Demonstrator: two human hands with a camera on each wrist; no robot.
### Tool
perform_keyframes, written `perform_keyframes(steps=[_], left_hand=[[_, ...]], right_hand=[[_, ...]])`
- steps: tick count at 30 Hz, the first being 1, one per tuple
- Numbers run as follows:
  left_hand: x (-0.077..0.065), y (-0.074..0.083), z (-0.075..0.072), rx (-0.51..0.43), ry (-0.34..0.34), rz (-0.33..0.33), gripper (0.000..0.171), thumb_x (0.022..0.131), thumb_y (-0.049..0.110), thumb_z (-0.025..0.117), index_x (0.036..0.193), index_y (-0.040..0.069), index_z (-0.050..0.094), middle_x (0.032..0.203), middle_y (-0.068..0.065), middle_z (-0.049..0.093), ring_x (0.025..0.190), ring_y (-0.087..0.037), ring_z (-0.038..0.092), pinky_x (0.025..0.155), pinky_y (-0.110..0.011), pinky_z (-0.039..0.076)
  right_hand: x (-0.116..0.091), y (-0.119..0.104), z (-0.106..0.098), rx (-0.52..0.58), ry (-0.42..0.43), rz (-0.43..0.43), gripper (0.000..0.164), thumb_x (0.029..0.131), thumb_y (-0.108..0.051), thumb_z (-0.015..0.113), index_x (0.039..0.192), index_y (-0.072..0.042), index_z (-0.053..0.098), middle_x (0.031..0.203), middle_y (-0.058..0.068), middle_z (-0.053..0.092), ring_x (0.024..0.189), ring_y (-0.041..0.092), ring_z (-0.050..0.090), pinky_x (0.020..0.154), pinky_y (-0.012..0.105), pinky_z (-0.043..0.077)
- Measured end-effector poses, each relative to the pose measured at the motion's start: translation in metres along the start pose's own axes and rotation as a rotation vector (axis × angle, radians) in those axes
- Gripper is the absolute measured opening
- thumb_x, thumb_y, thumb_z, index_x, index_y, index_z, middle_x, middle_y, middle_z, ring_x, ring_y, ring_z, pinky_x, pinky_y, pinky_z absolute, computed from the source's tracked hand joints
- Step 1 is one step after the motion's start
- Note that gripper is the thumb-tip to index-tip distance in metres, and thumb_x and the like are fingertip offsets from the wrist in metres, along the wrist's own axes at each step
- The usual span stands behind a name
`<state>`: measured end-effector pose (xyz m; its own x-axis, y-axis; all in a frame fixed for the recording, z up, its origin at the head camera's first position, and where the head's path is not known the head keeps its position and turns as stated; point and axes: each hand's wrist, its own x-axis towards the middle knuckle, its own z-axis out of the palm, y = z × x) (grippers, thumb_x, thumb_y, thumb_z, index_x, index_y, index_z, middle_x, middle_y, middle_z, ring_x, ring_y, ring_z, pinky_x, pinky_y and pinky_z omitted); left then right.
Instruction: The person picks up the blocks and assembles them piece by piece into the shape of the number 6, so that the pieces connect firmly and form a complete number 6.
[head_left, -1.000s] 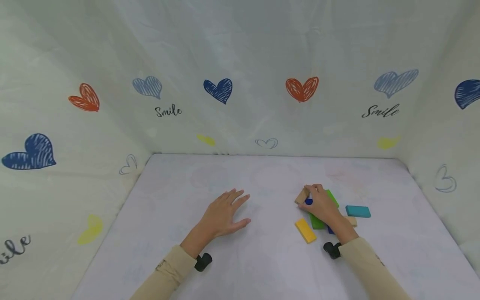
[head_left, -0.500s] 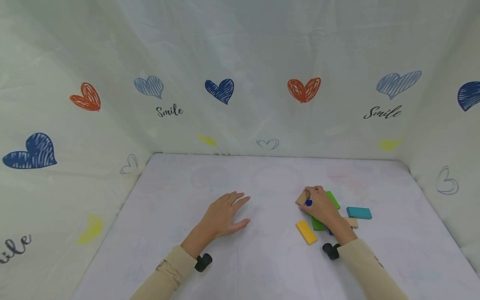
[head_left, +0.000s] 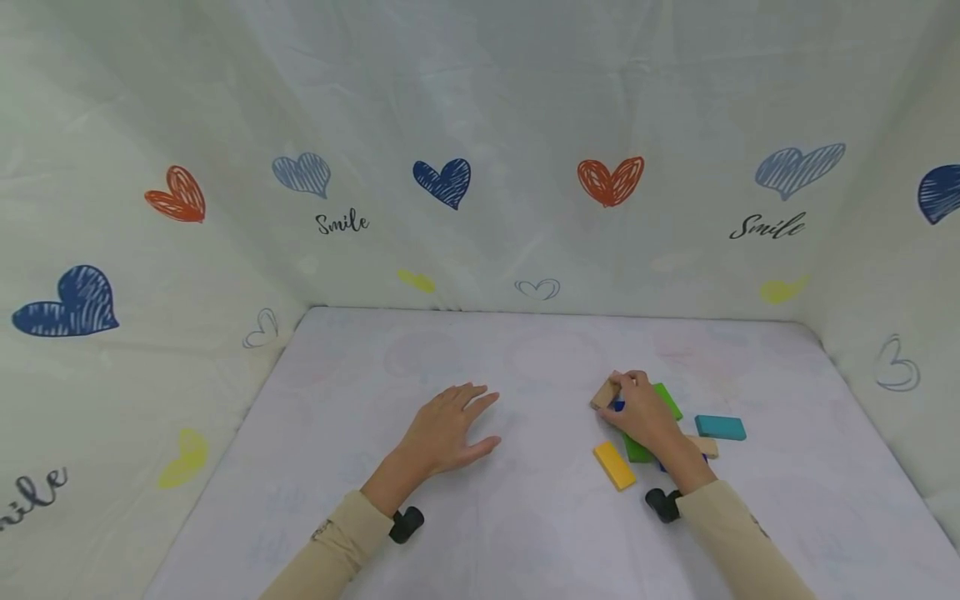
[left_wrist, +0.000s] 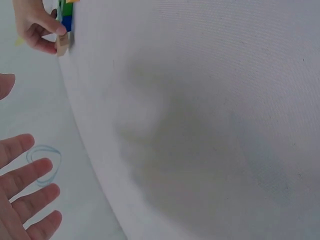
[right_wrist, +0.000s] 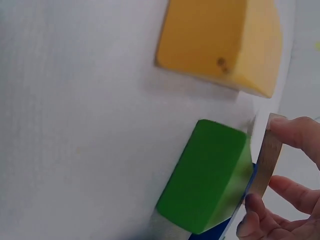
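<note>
My right hand [head_left: 647, 412] pinches a plain wooden block [head_left: 605, 393] between thumb and fingers, at the left end of a group of coloured blocks. Close beside it in the right wrist view are a green block [right_wrist: 207, 175] and part of a blue block [right_wrist: 215, 232]. A yellow block [head_left: 615, 465] lies nearer the front, apart from the green one. My left hand [head_left: 446, 429] hovers over the white table with fingers spread, holding nothing. In the left wrist view its fingers [left_wrist: 30, 175] are straight and apart.
Right of my right hand lie a teal block [head_left: 720, 427] and another plain wooden block [head_left: 703, 447], partly covered by the wrist. A lighter green block [head_left: 667, 401] sits behind the hand. A white cloth wall [head_left: 487, 233] with printed hearts borders the table [head_left: 525, 533].
The view has shifted very slightly. My right hand keeps its pinch on the wooden block at nearly the same spot, and my left hand stays still.
</note>
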<state>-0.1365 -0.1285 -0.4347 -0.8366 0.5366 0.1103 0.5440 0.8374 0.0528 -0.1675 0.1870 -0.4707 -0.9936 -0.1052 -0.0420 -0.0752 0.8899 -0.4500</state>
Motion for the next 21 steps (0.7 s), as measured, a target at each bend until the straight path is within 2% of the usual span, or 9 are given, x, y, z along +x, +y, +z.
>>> perform_keyframes(steps=[8, 12, 15, 21], left_hand=[[0.0, -0.001, -0.001, -0.005, 0.004, 0.003, 0.06, 0.087, 0.056, 0.05, 0.136, 0.022, 0.047, 0.136, -0.002, 0.05, 0.127, -0.023, 0.046, 0.107, -0.037, 0.035], [0.0, -0.002, -0.001, -0.007, 0.01, 0.006, 0.059, 0.087, 0.056, 0.05, 0.136, 0.022, 0.047, 0.136, -0.003, 0.05, 0.127, -0.023, 0.046, 0.107, -0.037, 0.034], [0.0, -0.002, -0.001, -0.012, 0.013, 0.004, 0.059, 0.087, 0.055, 0.05, 0.135, 0.022, 0.048, 0.136, -0.002, 0.05, 0.126, -0.023, 0.046, 0.106, -0.037, 0.036], [-0.001, -0.003, 0.0, -0.02, -0.002, -0.008, 0.059, 0.087, 0.055, 0.05, 0.136, 0.022, 0.047, 0.136, -0.002, 0.05, 0.127, -0.023, 0.046, 0.103, -0.039, 0.039]], right_hand=[[-0.002, -0.01, -0.001, 0.099, 0.039, -0.037, 0.058, 0.083, -0.022, 0.067, 0.13, 0.003, 0.045, 0.133, 0.03, 0.033, 0.1, 0.037, 0.056, 0.08, 0.044, 0.051], [-0.001, -0.017, -0.002, 0.143, 0.062, -0.059, 0.056, 0.083, -0.019, 0.068, 0.129, 0.004, 0.046, 0.132, 0.03, 0.033, 0.105, 0.038, 0.054, 0.085, 0.047, 0.049], [0.0, -0.022, -0.002, 0.191, 0.052, -0.064, 0.057, 0.083, -0.017, 0.068, 0.131, 0.004, 0.045, 0.133, 0.029, 0.032, 0.11, 0.04, 0.051, 0.09, 0.049, 0.046], [0.0, -0.031, 0.005, 0.27, 0.002, -0.047, 0.058, 0.084, -0.017, 0.067, 0.133, 0.001, 0.043, 0.138, 0.026, 0.029, 0.114, 0.041, 0.049, 0.091, 0.049, 0.046]])
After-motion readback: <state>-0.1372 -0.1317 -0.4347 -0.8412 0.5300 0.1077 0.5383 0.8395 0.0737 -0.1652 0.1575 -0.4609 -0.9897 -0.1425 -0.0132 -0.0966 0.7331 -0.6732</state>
